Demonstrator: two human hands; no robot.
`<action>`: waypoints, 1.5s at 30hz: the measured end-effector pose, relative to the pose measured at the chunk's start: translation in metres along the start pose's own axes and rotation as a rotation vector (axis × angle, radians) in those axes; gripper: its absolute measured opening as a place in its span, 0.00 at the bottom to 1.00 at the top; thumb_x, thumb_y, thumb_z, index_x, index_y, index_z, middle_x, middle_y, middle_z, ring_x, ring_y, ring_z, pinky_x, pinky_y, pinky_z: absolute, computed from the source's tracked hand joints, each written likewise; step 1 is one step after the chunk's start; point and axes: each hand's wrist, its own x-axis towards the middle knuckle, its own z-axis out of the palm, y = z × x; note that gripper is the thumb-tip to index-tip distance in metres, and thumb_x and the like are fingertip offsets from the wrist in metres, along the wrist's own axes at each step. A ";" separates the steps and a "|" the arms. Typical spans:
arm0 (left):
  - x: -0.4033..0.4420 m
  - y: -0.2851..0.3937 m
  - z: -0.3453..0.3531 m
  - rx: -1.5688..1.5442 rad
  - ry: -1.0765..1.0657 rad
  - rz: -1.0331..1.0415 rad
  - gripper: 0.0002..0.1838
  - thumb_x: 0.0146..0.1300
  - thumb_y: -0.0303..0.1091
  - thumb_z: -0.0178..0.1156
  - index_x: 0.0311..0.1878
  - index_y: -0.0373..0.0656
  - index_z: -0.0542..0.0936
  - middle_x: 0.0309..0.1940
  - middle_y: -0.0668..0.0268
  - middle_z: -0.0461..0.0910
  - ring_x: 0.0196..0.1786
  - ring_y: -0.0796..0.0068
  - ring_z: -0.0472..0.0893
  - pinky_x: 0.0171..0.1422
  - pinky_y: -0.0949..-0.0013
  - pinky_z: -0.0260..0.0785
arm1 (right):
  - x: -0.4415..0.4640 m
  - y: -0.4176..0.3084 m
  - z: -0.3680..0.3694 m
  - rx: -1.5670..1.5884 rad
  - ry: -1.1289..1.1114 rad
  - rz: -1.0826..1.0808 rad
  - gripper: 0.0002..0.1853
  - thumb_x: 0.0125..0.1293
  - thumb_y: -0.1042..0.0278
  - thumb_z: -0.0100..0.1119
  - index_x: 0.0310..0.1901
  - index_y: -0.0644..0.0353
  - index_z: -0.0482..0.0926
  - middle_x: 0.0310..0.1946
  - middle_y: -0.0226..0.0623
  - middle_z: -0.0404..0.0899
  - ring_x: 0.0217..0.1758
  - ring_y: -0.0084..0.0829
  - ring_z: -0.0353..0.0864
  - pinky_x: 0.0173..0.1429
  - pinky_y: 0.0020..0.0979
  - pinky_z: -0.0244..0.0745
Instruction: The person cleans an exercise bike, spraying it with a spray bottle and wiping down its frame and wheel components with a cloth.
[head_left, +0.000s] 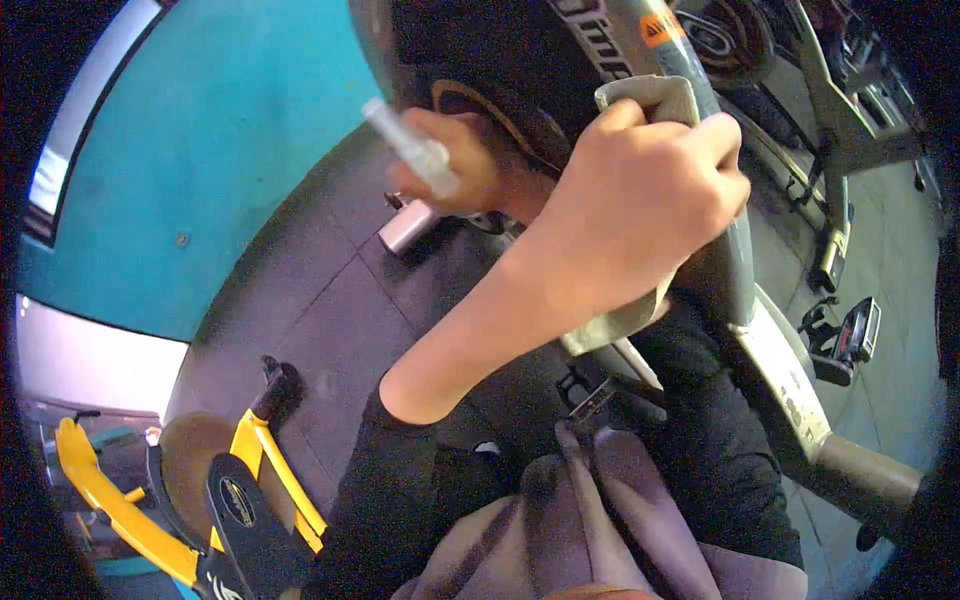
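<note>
Cloth (665,92) lies against the grey tube (738,270), right of centre in the upper half of the frame. Left hand (660,180): grip curled shut over the cloth, knuckles up, forearm rising from the lower left. Right hand (460,150): grip closed around a translucent container (415,150), left of centre near the top.

For good contact, lay the fabric around the curve of the tube—not only along its near face—and apply even pressure along the length. Tuck in the loose lower fold, which could otherwise snag. The forearms cross; hold the container clear of the left wrist.

Not verifiable: the left fingertips, hidden behind the tube and cloth; the container's exact type, as motion blur softens its outline. The right forearm is partly covered by the left. Lettering (600,42) at the top edge is cut off.
</note>
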 end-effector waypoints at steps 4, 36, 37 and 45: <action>0.001 -0.037 -0.044 -0.208 0.254 -0.124 0.06 0.52 0.33 0.64 0.34 0.46 0.83 0.33 0.65 0.81 0.34 0.62 0.82 0.39 0.60 0.73 | 0.003 0.004 0.014 0.006 0.107 0.020 0.24 0.54 0.60 0.68 0.49 0.60 0.74 0.37 0.38 0.78 0.41 0.30 0.77 0.46 0.34 0.71; -0.188 -0.171 -0.098 -0.667 -0.280 -1.170 0.19 0.71 0.45 0.52 0.54 0.41 0.76 0.43 0.71 0.80 0.47 0.83 0.76 0.54 0.75 0.68 | -0.035 -0.008 0.026 -0.109 -0.149 0.207 0.24 0.54 0.54 0.62 0.48 0.62 0.77 0.39 0.44 0.82 0.41 0.38 0.82 0.48 0.37 0.75; -0.214 -0.197 -0.077 -0.566 -0.123 -1.049 0.23 0.71 0.47 0.50 0.61 0.40 0.72 0.49 0.65 0.78 0.51 0.77 0.76 0.58 0.71 0.68 | -0.029 -0.005 0.020 -0.152 -0.076 0.215 0.24 0.54 0.54 0.62 0.49 0.62 0.77 0.38 0.44 0.82 0.41 0.38 0.82 0.48 0.37 0.75; -0.150 -0.095 -0.086 -0.404 -0.379 -0.741 0.55 0.48 0.56 0.72 0.71 0.35 0.54 0.58 0.52 0.71 0.63 0.65 0.69 0.71 0.67 0.57 | -0.003 -0.040 0.006 -0.553 0.111 0.322 0.20 0.63 0.59 0.60 0.53 0.63 0.78 0.46 0.38 0.83 0.49 0.25 0.80 0.55 0.28 0.72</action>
